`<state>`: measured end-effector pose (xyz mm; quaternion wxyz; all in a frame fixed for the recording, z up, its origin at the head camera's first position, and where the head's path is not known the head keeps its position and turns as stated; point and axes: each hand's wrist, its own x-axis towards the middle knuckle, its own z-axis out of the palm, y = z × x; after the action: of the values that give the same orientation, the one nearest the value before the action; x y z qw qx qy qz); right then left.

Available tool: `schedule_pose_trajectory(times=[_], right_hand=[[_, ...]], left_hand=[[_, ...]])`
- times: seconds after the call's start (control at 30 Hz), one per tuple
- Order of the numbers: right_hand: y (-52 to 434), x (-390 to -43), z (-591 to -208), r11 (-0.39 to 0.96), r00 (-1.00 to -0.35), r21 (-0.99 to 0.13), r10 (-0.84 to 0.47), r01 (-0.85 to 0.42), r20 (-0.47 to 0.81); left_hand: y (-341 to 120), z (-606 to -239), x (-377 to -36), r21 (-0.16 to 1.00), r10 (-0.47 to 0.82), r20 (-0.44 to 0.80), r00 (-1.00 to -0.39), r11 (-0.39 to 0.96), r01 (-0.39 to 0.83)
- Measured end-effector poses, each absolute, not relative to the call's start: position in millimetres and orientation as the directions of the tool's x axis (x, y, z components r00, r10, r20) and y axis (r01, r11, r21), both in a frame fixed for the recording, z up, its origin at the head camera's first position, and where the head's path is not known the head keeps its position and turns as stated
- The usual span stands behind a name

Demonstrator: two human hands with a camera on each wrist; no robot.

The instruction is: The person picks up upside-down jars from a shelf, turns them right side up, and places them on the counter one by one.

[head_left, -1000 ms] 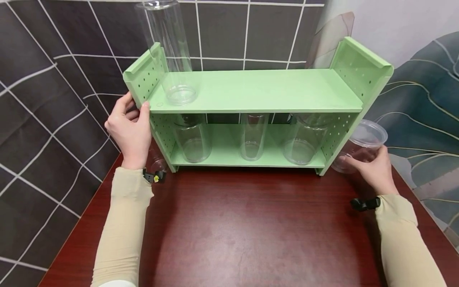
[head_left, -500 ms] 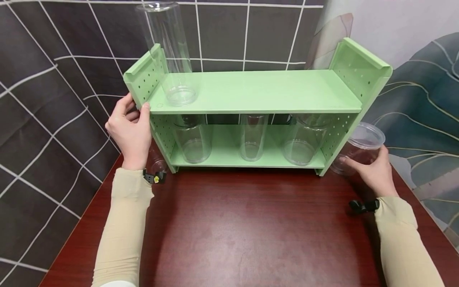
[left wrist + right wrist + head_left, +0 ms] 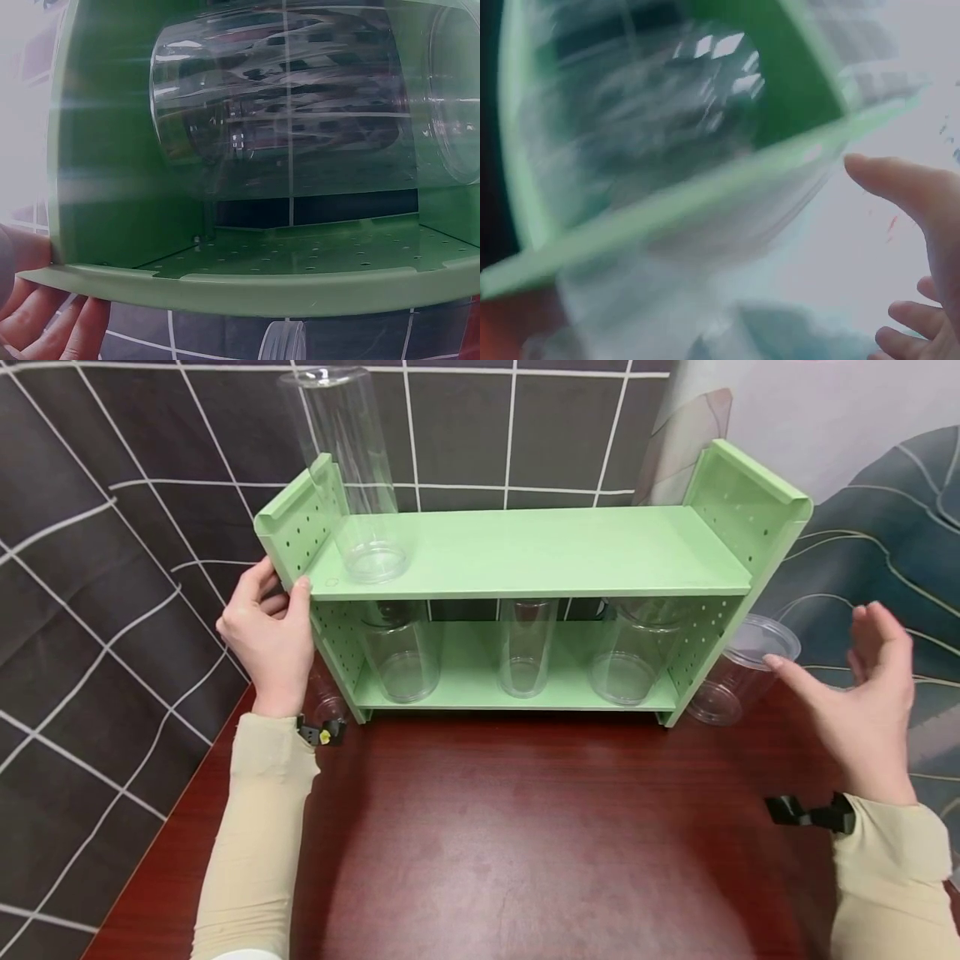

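Table (image 3: 525, 827): right hand (image 3: 862, 710) fingers spread, empty.

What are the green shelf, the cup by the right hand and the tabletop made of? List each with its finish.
Green shelf: looks like painted metal or moulded plastic, matt; its side panels are punched with neat rows of holes.
Cup beside the right hand: clear glossy plastic, probably thin; the table shows through it.
Tabletop: reddish-brown wood grain with soft sheen, maybe veneer or laminate.
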<state>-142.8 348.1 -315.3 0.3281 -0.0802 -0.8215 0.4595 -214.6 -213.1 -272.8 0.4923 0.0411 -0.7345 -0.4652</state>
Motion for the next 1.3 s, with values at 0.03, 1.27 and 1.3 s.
schedule_pose_trajectory(times=[0.03,1.27,1.3], right_hand=[[342,-139,-308,0.564,-0.754,-0.801,0.434,-0.2,0.494],[7,-251,-172,0.482,-0.895,-0.765,-0.344,-0.427,0.283],[3,-253,-170,0.49,-0.903,-0.771,-0.341,-0.408,0.262]], left_hand=[[-213,-273,-214,0.724,-0.519,0.685,-0.512,0.564,0.397],[-215,-271,-217,0.723,-0.525,0.686,-0.504,0.564,0.398],[-216,-271,-218,0.723,-0.525,0.686,-0.503,0.566,0.396]])
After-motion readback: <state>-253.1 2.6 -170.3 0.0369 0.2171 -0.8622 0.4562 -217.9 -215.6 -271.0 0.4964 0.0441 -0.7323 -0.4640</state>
